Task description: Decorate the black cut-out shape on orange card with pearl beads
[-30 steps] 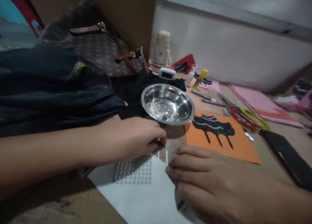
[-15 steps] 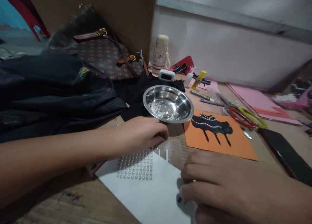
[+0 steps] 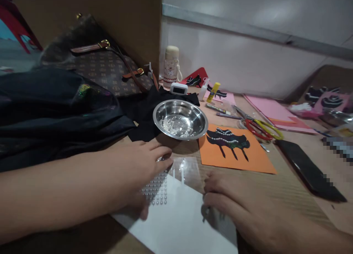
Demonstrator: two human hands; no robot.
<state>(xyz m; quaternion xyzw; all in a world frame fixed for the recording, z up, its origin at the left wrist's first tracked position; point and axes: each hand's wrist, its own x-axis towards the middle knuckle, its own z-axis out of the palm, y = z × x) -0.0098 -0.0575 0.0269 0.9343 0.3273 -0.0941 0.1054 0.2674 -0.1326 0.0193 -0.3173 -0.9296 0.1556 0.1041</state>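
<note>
My left hand [image 3: 145, 165] reaches over a sheet of stick-on pearls [image 3: 158, 189], thumb spread apart from the fingers. The fingertips are at the sheet's top edge, and the hand covers part of it. The pearl sheet lies on white paper [image 3: 176, 221]. Over that paper's right side, my right hand [image 3: 231, 202] has its fingers curled together. A small dark thing shows at its fingertips, too blurred to name. Beyond the hands, a metal bowl [image 3: 180, 103] holds loose pearls [image 3: 176, 128]. An orange card [image 3: 261, 165] carries a black paper shape [image 3: 228, 141] with pearl rows.
At right are a black phone-like slab [image 3: 309, 169] and red and yellow scissors [image 3: 259, 129]. A glue stick [image 3: 213, 92], pink paper [image 3: 270, 108] and a bottle [image 3: 171, 66] stand or lie behind. Dark fabric [image 3: 55, 117] and a patterned bag [image 3: 104, 70] fill the left.
My left hand has come nearer from beside the bowl onto the pearl sheet, and its thumb has spread. My right hand stays over the white paper. The view has shifted rightward.
</note>
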